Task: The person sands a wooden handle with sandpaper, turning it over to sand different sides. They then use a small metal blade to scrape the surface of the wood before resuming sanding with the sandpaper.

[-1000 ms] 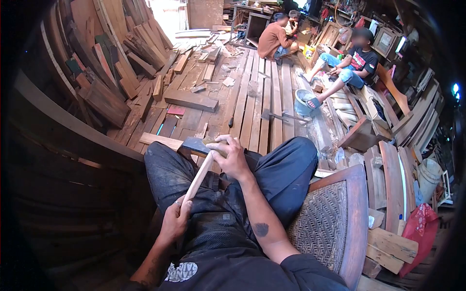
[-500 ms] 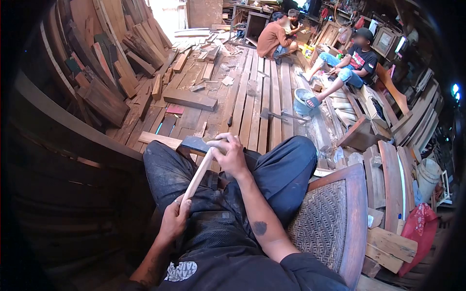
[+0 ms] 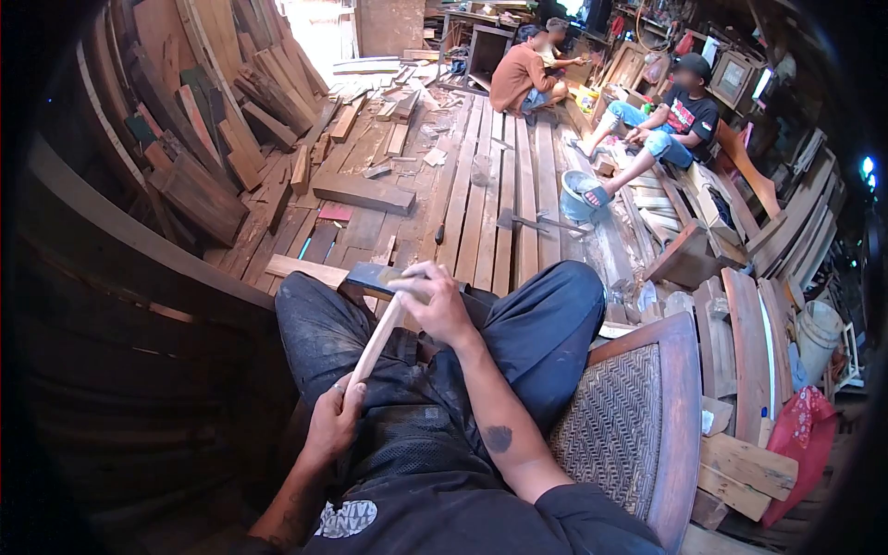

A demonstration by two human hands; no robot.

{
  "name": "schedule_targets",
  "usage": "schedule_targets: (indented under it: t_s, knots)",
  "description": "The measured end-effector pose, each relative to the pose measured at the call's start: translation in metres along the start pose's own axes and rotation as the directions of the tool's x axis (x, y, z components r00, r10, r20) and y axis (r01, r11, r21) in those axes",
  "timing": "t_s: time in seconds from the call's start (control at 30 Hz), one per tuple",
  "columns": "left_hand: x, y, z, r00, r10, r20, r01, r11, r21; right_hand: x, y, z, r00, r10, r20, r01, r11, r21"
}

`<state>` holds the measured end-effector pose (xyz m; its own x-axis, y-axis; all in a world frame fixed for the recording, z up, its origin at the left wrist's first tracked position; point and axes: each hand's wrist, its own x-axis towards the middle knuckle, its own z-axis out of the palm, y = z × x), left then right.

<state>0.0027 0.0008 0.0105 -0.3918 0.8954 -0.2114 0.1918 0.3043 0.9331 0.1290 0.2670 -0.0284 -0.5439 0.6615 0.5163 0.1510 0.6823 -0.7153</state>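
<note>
A pale, slightly curved wooden strip (image 3: 376,344) slants up across my lap. My left hand (image 3: 334,422) is closed around its lower end, thumb along the wood. At the upper end, my right hand (image 3: 438,310) has its fingers bent over the tip, slightly smeared by motion. A small brownish patch shows under those fingers; I cannot make out what it is. Just beyond the tip, between my knees, lies a dark-topped block (image 3: 366,276), partly hidden by my right hand. A pale board (image 3: 307,269) sticks out to its left.
To my right stands a woven-panel chair part (image 3: 610,430) with a wooden frame. Planks (image 3: 481,199) cover the floor, bearing a hammer-like tool (image 3: 523,220) and a bucket (image 3: 581,196). Boards (image 3: 199,111) lean at left. Several people sit at the back right.
My right hand's fingers have shifted slightly at the strip's upper end, and the brownish patch now shows beneath them. My left hand keeps its hold. A person at the back has moved an arm.
</note>
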Motion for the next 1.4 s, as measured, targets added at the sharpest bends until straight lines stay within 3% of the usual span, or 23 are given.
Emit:
schedule_targets:
  t_s: [0.1, 0.23, 0.37, 0.4, 0.5, 0.67, 0.8, 0.93, 1.03, 1.13, 1.23, 1.4]
  knots:
    - [0.001, -0.004, 0.000, 1.000, 0.016, -0.001, -0.016, 1.000, -0.020, 0.003, 0.002, 0.007, 0.992, 0.021, -0.128, -0.043, 0.984, -0.174]
    - [0.000, 0.001, 0.001, 1.000, 0.026, -0.007, -0.026, 0.999, -0.032, -0.005, -0.006, -0.002, 0.996, -0.084, 0.022, 0.085, 0.995, -0.050]
    - [-0.001, 0.004, 0.004, 1.000, 0.026, -0.017, -0.027, 0.997, -0.066, 0.002, 0.003, 0.005, 0.994, 0.024, -0.108, -0.038, 0.990, -0.136]
    - [-0.001, 0.003, 0.004, 0.999, 0.035, -0.036, -0.037, 0.998, -0.054, 0.001, 0.000, 0.003, 0.994, -0.012, -0.111, -0.008, 0.985, -0.173]
    - [-0.002, 0.003, 0.006, 0.995, 0.058, -0.078, -0.059, 0.998, -0.004, -0.006, -0.004, -0.004, 0.999, -0.049, 0.021, 0.049, 0.999, 0.010]
    - [-0.003, 0.006, 0.007, 0.980, 0.147, -0.136, -0.131, 0.984, 0.120, 0.000, -0.001, -0.001, 0.992, 0.037, -0.123, -0.058, 0.984, -0.170]
    - [-0.002, 0.003, 0.007, 0.980, 0.152, -0.129, -0.137, 0.983, 0.119, -0.009, -0.012, -0.012, 0.998, -0.052, 0.020, 0.053, 0.997, -0.049]
    - [-0.003, 0.005, 0.007, 0.978, 0.164, -0.129, -0.144, 0.978, 0.149, -0.002, -0.012, -0.015, 0.998, 0.061, -0.018, -0.063, 0.983, -0.174]
    - [-0.001, 0.002, 0.007, 0.979, 0.158, -0.126, -0.140, 0.980, 0.143, -0.005, -0.014, -0.016, 1.000, -0.024, 0.009, 0.025, 0.981, -0.193]
    - [-0.002, 0.005, 0.006, 0.983, 0.144, -0.117, -0.126, 0.981, 0.146, -0.007, -0.014, -0.018, 0.999, 0.017, 0.047, -0.013, 0.997, -0.075]
    - [-0.004, 0.006, 0.006, 0.985, 0.136, -0.111, -0.120, 0.983, 0.140, 0.002, -0.008, -0.014, 0.993, 0.104, -0.053, -0.113, 0.973, -0.202]
    - [-0.001, 0.001, 0.006, 0.982, 0.143, -0.121, -0.129, 0.985, 0.119, -0.008, -0.012, -0.018, 0.999, -0.042, 0.035, 0.045, 0.994, -0.102]
